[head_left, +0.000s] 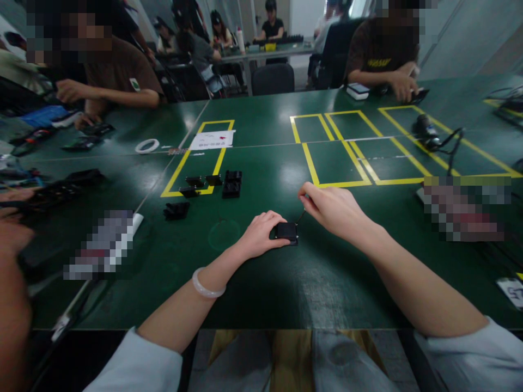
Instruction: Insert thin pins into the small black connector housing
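Note:
My left hand rests on the green table with its fingers curled round a small black square part. My right hand hovers just right of it, fingers pinched on a thin dark tool or pin whose tip points down toward the part's upper right corner. A pale bangle sits on my left wrist.
Several black plastic parts lie by a yellow-taped box with a white paper in it. More yellow boxes lie ahead right. A tape ring and a black cabled device are farther off. Other people sit around the table.

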Demonstrator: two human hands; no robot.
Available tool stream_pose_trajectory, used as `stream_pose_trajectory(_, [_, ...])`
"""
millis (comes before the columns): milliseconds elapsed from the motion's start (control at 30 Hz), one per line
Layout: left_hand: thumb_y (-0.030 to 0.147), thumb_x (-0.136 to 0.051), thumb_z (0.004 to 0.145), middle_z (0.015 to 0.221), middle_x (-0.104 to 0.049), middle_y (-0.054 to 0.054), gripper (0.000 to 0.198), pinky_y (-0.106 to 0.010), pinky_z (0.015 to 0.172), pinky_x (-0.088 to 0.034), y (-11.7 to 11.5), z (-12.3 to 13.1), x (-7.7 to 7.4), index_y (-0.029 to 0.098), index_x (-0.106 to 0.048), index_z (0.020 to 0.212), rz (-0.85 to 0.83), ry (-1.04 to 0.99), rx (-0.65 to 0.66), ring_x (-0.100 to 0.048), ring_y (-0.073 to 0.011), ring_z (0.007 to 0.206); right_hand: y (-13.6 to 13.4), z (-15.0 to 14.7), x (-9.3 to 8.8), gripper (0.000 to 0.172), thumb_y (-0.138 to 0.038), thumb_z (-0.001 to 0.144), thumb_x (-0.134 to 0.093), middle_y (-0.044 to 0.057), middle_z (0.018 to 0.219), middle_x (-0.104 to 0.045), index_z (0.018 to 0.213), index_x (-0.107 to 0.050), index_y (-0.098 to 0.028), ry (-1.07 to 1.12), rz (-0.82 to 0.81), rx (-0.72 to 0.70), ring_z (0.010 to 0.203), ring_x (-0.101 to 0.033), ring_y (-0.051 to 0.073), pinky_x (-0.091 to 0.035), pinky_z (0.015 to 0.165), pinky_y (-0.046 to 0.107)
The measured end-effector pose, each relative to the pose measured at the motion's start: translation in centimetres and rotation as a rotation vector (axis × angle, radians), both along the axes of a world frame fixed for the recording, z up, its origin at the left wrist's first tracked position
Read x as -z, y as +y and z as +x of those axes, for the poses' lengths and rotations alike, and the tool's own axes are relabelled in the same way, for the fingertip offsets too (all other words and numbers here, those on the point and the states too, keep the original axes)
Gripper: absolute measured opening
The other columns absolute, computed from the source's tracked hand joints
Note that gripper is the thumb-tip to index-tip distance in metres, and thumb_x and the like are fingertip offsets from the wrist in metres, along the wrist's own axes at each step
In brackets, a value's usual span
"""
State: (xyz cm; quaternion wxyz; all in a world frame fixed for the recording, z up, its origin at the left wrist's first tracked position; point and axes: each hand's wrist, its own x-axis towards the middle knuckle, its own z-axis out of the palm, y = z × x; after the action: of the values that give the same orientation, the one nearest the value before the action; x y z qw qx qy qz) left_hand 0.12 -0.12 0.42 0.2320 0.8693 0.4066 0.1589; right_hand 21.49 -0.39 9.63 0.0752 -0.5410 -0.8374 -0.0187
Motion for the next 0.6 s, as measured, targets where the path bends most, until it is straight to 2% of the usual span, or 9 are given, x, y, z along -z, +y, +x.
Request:
stream_pose_trajectory(167, [0.049,-0.068,0.083,0.112,-0.060,-0.006,0.039,-0.039,0.090,-0.041,-0.01,0.09,-0.06,0.023,-0.059,0.110,-0.004,-0.002,0.000,-0.055,-0.0262,0.104,-0.17,0.01,0.19,0.028,-0.031,0.097,-0.034,0.002,0.077,-0.070,0.112,-0.054,-0.020,0.048,0.021,-0.037,0.066,-0.065,0.017,-0.024,0.054,0.026])
stream_pose_trajectory(367, [0.050,-0.067,0.082,0.112,-0.059,-0.006,0.039,-0.039,0.090,-0.041,0.01,0.03,0.03,0.023,-0.059,0.110,0.002,0.005,0.000,-0.055,-0.0262,0.104,-0.12,0.00,0.20,0.035,-0.039,0.100,-0.028,0.005,0.076,-0.070,0.103,-0.057,-0.020,-0.019,0.033,-0.018,0.066,-0.064,0.019,-0.022,0.054,0.027])
stream_pose_trajectory(600, [0.049,-0.067,0.083,0.112,-0.059,-0.006,0.038,-0.039,0.091,-0.041,-0.02,0.03,-0.05,0.023,-0.059,0.110,-0.004,0.001,-0.001,-0.055,-0.0259,0.104,-0.38,-0.22,0.00,0.034,-0.028,0.097,-0.029,0.003,0.074,-0.069,0.122,-0.049,-0.017,0.039,0.014,-0.050,0.065,-0.064,0.018,-0.025,0.055,0.026])
